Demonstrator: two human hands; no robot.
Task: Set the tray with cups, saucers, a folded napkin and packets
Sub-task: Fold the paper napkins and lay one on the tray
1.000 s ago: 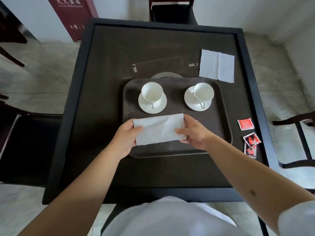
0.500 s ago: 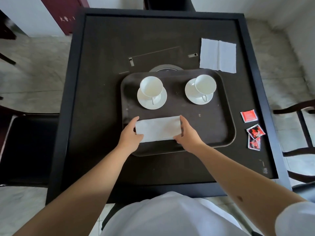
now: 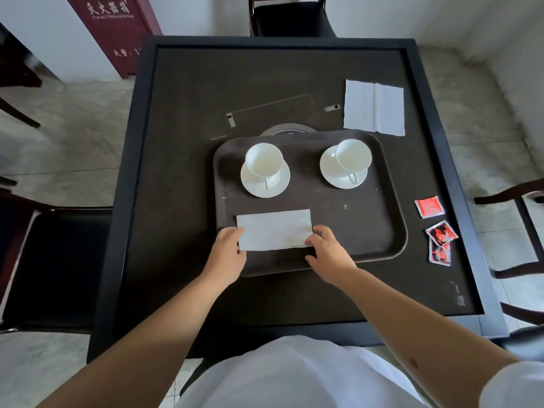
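A dark brown tray (image 3: 379, 231) sits on the black table. At its far side stand two white cups on saucers, the left cup (image 3: 264, 159) and the right cup (image 3: 353, 154), both empty. A folded white napkin (image 3: 275, 229) lies flat on the tray's near left part. My left hand (image 3: 228, 254) pinches its left end and my right hand (image 3: 326, 254) holds its lower right corner. Red packets lie on the table right of the tray: one plain red packet (image 3: 429, 207) and two printed packets (image 3: 440, 241) closer to me.
A second white napkin (image 3: 374, 106), unfolded, lies on the table beyond the tray at the right. A round metal inset (image 3: 290, 130) peeks out behind the tray. Dark chairs stand at the left (image 3: 56, 266), far (image 3: 290, 16) and right (image 3: 518, 231) sides.
Both hands lowered the folded napkin from above the tray's near edge onto the tray surface, where it now lies flat. The cups and packets have not moved.
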